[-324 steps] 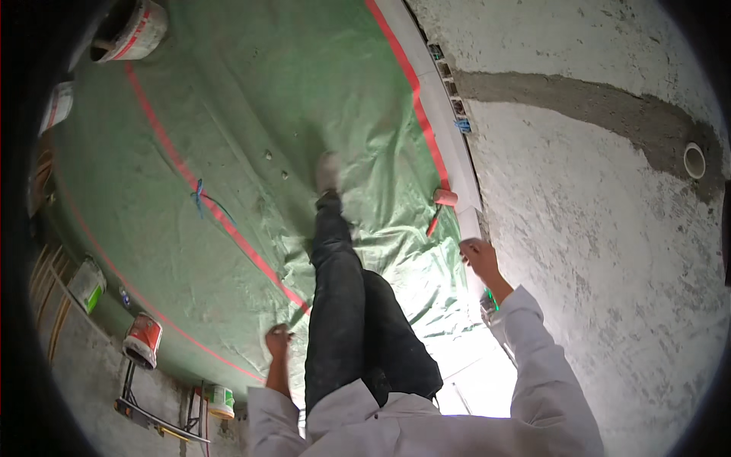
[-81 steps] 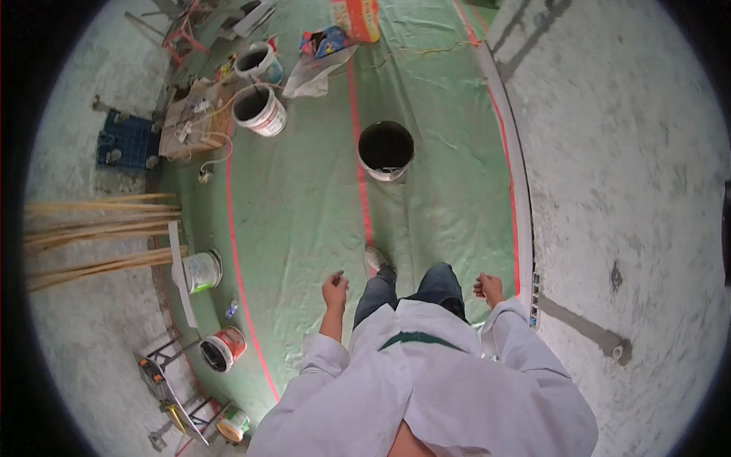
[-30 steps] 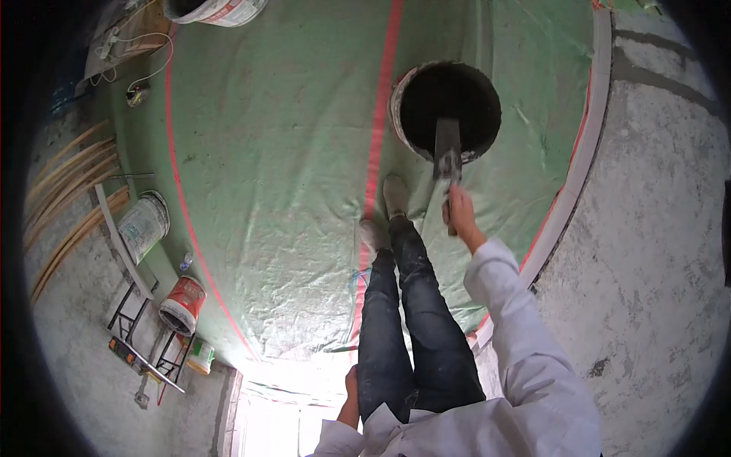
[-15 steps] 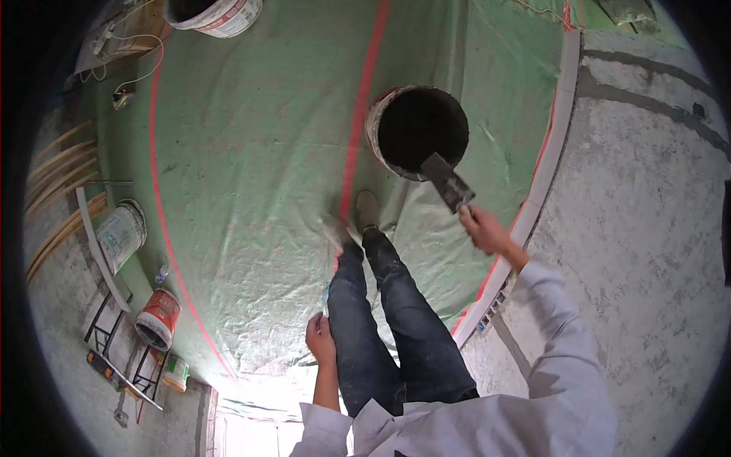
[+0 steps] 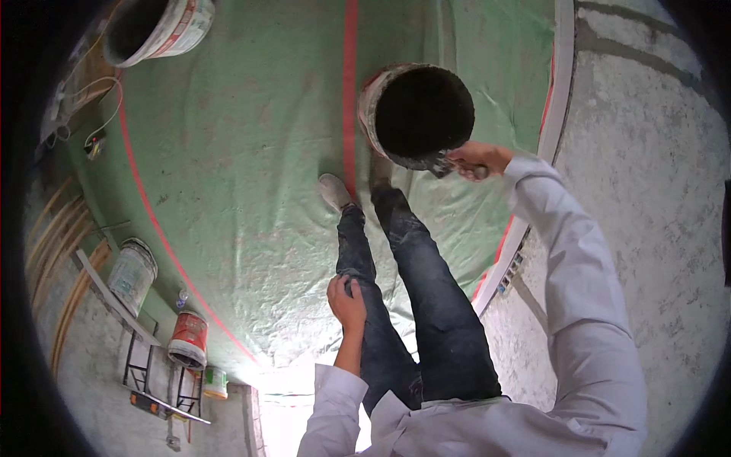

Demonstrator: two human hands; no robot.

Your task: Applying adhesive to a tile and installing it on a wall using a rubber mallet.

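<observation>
My right hand [image 5: 480, 160] is closed round the handle of a trowel [image 5: 439, 164] at the near right rim of a bucket [image 5: 370, 103]. The part of the trowel that shows is grey and smeared. The rest of its blade blends into the bucket's dark inside, so I cannot tell how deep it sits. That inside looks black; what fills it is hard to make out. My left hand [image 5: 348, 305] lies on my left knee, fingers apart against the dark trousers, with nothing seen in it.
Green sheeting [image 5: 251, 152] with red stripes covers the floor. Another bucket [image 5: 179, 34] stands at the far left. Along the left wall are a white bucket [image 5: 133, 274], a red bucket [image 5: 188, 335], a small green-white tub [image 5: 216, 383] and long wooden strips [image 5: 76, 305]. A grey wall [image 5: 640, 206] rises at right.
My right hand has brought the trowel from above the near rim down to the bucket. My left hand has moved up onto the knee. My left foot has stepped forward, and the view has shifted.
</observation>
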